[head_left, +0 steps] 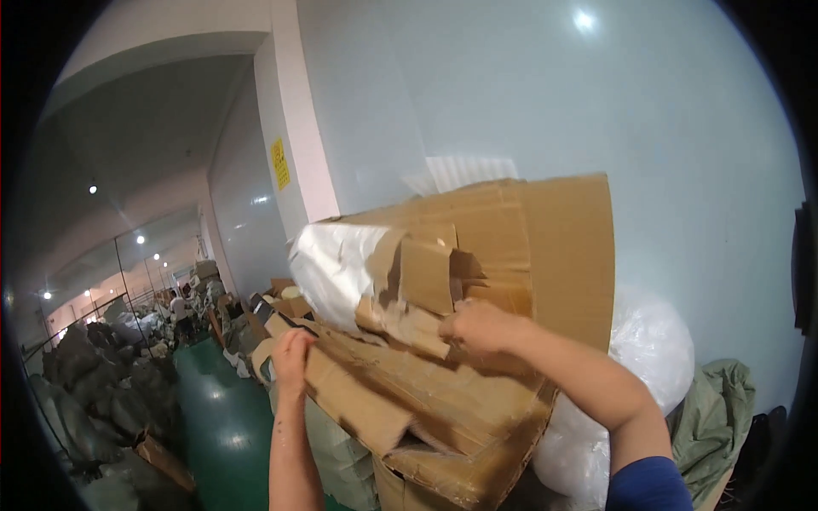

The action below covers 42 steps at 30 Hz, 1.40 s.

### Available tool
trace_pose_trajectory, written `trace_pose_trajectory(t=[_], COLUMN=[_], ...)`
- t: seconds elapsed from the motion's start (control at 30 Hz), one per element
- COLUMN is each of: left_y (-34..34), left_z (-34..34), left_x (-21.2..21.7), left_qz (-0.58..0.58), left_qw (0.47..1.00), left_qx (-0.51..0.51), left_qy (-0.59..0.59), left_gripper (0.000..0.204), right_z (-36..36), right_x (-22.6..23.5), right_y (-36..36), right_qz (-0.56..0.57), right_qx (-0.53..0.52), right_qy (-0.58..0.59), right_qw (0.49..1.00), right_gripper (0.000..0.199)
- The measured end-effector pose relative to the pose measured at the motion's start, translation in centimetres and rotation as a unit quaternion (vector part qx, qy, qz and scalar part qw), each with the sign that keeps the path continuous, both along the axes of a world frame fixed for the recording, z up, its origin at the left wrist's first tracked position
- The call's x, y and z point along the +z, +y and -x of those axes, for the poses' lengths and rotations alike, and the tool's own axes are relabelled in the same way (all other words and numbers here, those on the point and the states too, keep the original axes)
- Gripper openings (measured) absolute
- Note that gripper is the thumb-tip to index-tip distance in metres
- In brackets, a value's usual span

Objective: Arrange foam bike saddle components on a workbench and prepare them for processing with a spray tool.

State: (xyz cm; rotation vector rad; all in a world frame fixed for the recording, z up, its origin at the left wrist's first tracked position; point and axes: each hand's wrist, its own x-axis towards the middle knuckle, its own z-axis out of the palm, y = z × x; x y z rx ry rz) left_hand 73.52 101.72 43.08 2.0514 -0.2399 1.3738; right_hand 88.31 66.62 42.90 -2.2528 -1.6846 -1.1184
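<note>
A big, worn brown cardboard box (567, 255) stands tilted in front of me, its flaps raised. My left hand (292, 353) is closed over the left end of a long near cardboard flap (354, 396). Inside the box, my right hand (481, 328) is closed with curled fingers at a torn cardboard piece (413, 328), which it appears to grip; its fingertips are partly hidden. Beyond that piece lie a shiny white plastic sheet (336, 260) and more bent cardboard (426, 272). The box's lower inside is hidden by these pieces.
A clear plastic bag (656, 349) bulges at the box's right, next to a green sack (711, 417). Pale wall (682, 170) rises behind. On the left, dark sacks (85, 366) are heaped beside a green floor strip (217, 417). A person (179, 307) stands far off.
</note>
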Motion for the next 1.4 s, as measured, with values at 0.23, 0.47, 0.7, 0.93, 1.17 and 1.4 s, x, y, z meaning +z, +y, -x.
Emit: trace_pose_trajectory(t=[0.23, 0.47, 0.7, 0.93, 1.17, 1.4], left_y=[-14.3, -14.8, -15.7, -13.5, -9.4, -9.4], left_z=[-7.0, -10.0, -7.6, -0.2, 6.6, 5.8], left_x=[10.0, 9.4, 10.0, 2.7, -6.9, -16.7], left_qz=[-0.357, -0.372, -0.303, -0.313, -0.204, 0.07], left_qw=[0.927, 0.927, 0.951, 0.936, 0.949, 0.913], left_qx=[0.096, 0.013, 0.026, 0.033, 0.124, 0.379], left_qy=[-0.064, 0.039, -0.055, -0.159, -0.205, -0.13], left_gripper=[0.061, 0.066, 0.043, 0.029, 0.03, 0.06], right_z=[-1.0, 6.4, 5.9, -9.2, -5.3, 5.5], right_x=[10.6, 5.7, 7.6, 13.2, 16.5, 17.1], right_y=[-10.7, -9.8, -8.8, -14.7, -5.1, -2.3], right_qz=[-0.411, -0.303, -0.325, -0.357, -0.227, -0.222], right_qx=[-0.094, -0.221, -0.199, -0.383, -0.367, -0.239], right_qy=[-0.267, -0.191, -0.195, -0.027, -0.033, -0.142], right_qw=[0.867, 0.907, 0.904, 0.852, 0.901, 0.935], right_gripper=[0.026, 0.027, 0.022, 0.033, 0.056, 0.049])
